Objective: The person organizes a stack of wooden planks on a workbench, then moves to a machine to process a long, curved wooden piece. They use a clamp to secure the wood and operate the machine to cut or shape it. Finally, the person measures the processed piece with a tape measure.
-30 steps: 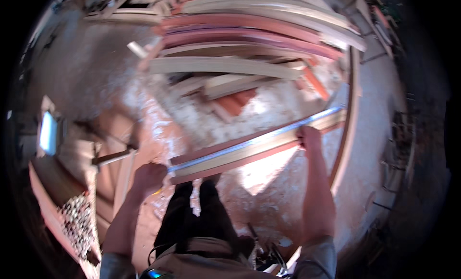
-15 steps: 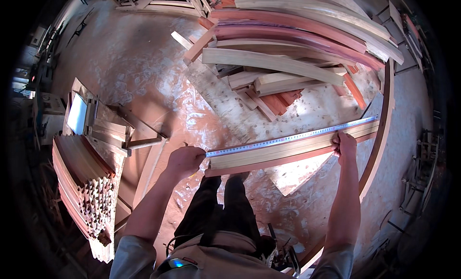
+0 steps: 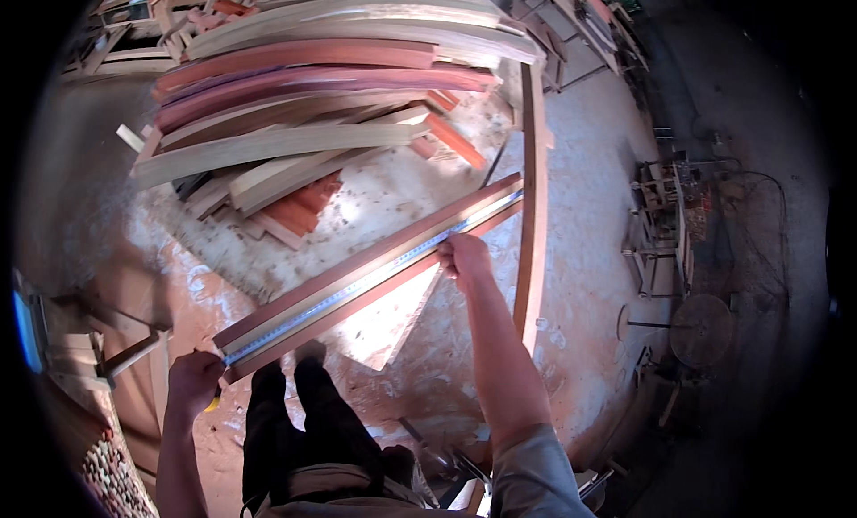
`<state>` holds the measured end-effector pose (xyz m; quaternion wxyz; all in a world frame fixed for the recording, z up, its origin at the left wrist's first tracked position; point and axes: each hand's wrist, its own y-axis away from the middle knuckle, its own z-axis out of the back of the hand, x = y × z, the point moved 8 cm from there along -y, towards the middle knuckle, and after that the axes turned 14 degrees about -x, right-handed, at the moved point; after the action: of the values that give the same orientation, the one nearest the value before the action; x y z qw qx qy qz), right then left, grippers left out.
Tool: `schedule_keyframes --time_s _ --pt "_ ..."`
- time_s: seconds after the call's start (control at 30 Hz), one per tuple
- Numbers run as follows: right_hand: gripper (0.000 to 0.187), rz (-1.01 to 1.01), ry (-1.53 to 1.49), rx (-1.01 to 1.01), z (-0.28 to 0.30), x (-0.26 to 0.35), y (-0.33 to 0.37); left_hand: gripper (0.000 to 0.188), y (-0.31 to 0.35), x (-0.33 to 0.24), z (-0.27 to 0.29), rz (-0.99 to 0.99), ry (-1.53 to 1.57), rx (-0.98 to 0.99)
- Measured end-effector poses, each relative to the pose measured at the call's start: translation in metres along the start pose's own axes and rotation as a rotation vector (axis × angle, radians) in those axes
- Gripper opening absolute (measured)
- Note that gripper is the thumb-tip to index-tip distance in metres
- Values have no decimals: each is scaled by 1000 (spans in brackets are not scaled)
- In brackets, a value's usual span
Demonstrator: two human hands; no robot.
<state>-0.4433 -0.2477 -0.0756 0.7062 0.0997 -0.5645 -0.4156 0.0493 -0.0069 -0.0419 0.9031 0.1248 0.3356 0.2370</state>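
Note:
Several long wooden strips (image 3: 375, 248), reddish and pale, lie side by side on a slant before me. A tape measure's white blade (image 3: 344, 292) runs lengthwise over them. My left hand (image 3: 195, 381) is closed on the tape measure at the near left end, where a bit of yellow (image 3: 214, 401) shows under the fingers. Farther up the strips, my right hand (image 3: 466, 255) has its fingers curled, the fingertips pinching at the blade beside the near reddish strip. The blade continues past this hand toward the far right end.
Curved red and pale timbers (image 3: 303, 90) are heaped beyond the strips on a pale board (image 3: 361, 183). A long upright-running beam (image 3: 530, 206) borders the right. Stacked pieces (image 3: 112, 469) sit at lower left. Metal stands (image 3: 661, 223) and a round disc (image 3: 703, 331) lie far right.
My view has swung right, so everything sits farther left and more tilted. The blade, earlier along the strips' far edge, now lies nearer me across them, with a reddish strip showing beyond it.

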Motion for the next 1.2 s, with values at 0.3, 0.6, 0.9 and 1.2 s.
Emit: schedule_keyframes --time_s 0.3,0.6,0.9,1.2 --pt "20 52 145 -97 9 5 16 15 9 -12 1 179 57 78" --pt "21 124 241 -115 7 16 19 14 10 -10 -4 185 70 84" --pt "22 162 267 -122 5 14 14 11 -2 -7 3 128 73 54" --pt "25 194 281 -143 5 16 15 11 0 16 -7 301 282 115"
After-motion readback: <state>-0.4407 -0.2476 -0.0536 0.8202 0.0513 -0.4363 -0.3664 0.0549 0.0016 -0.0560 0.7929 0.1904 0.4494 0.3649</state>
